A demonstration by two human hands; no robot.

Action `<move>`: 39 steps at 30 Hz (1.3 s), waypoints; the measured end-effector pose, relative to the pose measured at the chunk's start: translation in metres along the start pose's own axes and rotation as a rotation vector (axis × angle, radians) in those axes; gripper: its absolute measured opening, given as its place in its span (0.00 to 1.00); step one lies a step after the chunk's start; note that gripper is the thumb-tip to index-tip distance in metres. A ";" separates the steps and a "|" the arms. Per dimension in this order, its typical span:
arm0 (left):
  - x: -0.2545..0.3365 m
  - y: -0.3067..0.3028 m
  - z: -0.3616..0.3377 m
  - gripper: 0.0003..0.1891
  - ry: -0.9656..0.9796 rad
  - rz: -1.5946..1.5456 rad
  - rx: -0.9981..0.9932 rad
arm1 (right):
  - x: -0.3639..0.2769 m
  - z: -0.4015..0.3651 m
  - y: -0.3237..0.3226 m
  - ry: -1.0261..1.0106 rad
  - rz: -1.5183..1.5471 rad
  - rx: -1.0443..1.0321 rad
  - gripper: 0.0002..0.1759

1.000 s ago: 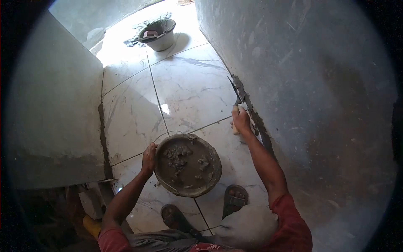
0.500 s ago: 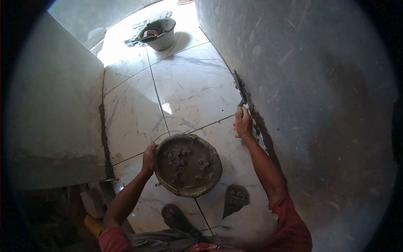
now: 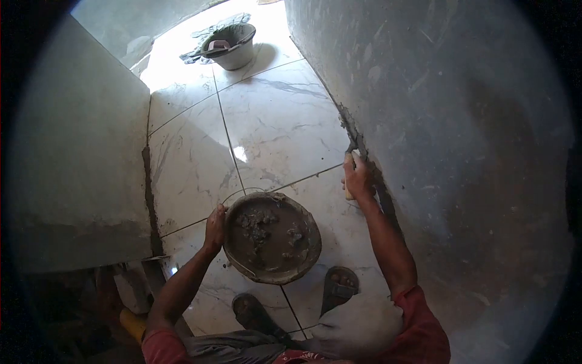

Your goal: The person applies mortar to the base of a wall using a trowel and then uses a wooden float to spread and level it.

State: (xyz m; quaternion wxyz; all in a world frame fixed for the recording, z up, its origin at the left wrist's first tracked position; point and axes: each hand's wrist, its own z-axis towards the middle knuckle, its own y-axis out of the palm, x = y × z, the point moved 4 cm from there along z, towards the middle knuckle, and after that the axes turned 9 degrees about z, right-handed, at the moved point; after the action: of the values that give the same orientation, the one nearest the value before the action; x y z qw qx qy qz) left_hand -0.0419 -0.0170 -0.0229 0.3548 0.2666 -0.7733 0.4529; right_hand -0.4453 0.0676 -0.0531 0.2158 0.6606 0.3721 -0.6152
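My left hand [image 3: 216,229] is pressed against the left rim of a round bucket [image 3: 311,258] on the tiled floor. Wet grey-brown mortar [image 3: 257,227] with lumps lies inside it. Closed round the wooden handle of a trowel [image 3: 350,193], my right hand [image 3: 357,176] is at the foot of the right wall. The trowel's metal end points up along the dark mortar strip [image 3: 382,194] between floor and wall; part of its blade is hard to make out.
A second bucket [image 3: 236,57] with a pinkish-handled tool [image 3: 218,45] stands at the far end beside a crumpled sheet [image 3: 209,33]. Walls [image 3: 79,151] rise on both sides. My sandalled feet are behind the near bucket.
My right hand and the trowel have shifted slightly right, closer to the wall. The left hand has stayed at the bucket's rim.
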 end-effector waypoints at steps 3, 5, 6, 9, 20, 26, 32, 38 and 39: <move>-0.009 0.002 0.004 0.29 -0.017 -0.071 -0.001 | 0.043 0.026 0.012 -0.037 -0.164 -0.040 0.26; -0.019 0.003 0.007 0.28 -0.015 -0.143 -0.005 | 0.065 0.046 0.016 -0.077 -0.279 -0.010 0.26; -0.016 0.003 0.006 0.28 -0.015 -0.140 -0.005 | 0.070 0.056 0.017 -0.067 -0.279 0.000 0.23; -0.008 0.002 0.003 0.27 -0.004 -0.067 0.009 | 0.048 0.072 0.014 0.056 -0.154 -0.019 0.19; -0.017 0.000 0.008 0.29 0.043 0.021 0.012 | -0.013 0.021 0.000 0.099 0.020 0.006 0.29; -0.020 0.006 0.008 0.29 0.006 -0.175 -0.005 | 0.018 0.052 0.017 0.210 0.101 -0.099 0.22; -0.007 0.003 0.004 0.30 -0.007 -0.112 -0.032 | 0.012 0.051 0.004 0.384 0.350 -0.026 0.17; -0.028 0.002 0.012 0.31 -0.027 -0.087 -0.004 | 0.008 -0.014 -0.033 0.368 0.380 0.015 0.20; -0.029 0.002 0.012 0.31 -0.027 -0.089 -0.005 | 0.006 -0.031 -0.035 0.368 0.378 0.016 0.20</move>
State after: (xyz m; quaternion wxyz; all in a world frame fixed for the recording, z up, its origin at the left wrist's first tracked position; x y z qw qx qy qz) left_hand -0.0296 -0.0241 -0.0506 0.3646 0.3058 -0.7666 0.4311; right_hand -0.4521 0.1142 -0.0484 0.2504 0.8208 0.2700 -0.4366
